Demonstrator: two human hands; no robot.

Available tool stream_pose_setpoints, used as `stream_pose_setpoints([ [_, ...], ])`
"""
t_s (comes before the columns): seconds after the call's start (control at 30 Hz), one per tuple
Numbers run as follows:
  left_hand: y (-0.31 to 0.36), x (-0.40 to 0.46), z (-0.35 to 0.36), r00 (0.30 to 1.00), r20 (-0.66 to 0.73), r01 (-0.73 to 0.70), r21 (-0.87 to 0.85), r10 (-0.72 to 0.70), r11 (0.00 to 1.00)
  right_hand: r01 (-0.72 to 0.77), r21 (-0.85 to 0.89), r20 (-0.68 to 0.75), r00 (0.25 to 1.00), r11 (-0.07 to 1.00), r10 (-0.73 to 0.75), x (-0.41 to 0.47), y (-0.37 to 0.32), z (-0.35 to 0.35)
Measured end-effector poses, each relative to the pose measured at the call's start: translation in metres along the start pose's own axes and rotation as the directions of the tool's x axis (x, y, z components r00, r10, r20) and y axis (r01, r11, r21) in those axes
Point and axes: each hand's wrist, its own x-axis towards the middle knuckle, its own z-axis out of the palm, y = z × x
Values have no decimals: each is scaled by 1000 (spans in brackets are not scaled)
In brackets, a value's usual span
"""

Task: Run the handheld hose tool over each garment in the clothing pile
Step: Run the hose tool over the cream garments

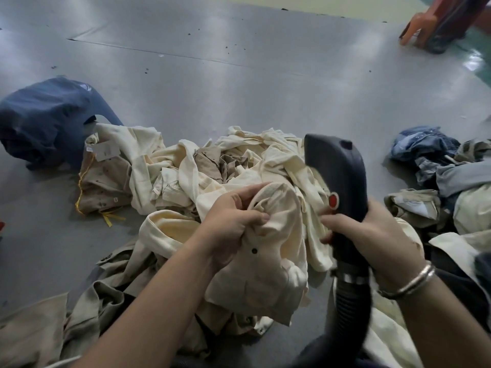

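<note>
Left hand [233, 221]: fingers curling into a cream garment [268, 251], bunching it above the clothing pile [212, 166].
Right hand [372, 235]: wrapping the black hose tool [337, 176], nozzle hanging just beside the garment.
Pile: sitting on the grey floor [239, 83].

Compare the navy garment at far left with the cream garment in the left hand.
The navy garment is dark blue; the cream garment is pale.
The navy garment lies on the floor, apart from the pile; the cream garment is gripped by the left hand over the pile.
Both are crumpled.
</note>
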Motion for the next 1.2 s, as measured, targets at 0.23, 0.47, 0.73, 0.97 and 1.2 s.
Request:
stream_pose_setpoints([
  [0.23, 7, -4, 14, 1000, -26, -6, -90, 3, 996, -11, 71, -98, 995, 997, 18, 7, 21, 39],
  [0.47, -13, -41, 17, 890, -126, -91, 893, 438, 442, 46, 398, -335, 937, 916, 99, 12, 11, 27],
  [0.73, -7, -29, 19, 898, -247, 100, 921, 365, 377, 129, 444, -261, 965, 887, -9, -4, -6, 37],
  [0.97, 8, -28, 12, 967, -251, 55, 34, -45, 998, 139, 418, -311, 950, 898, -3, 5, -7, 25],
  [1.2, 17, -43, 13, 949, 263, 305, -617, -175, 726, 84, 383, -229, 973, 920, 6, 11, -6, 32],
])
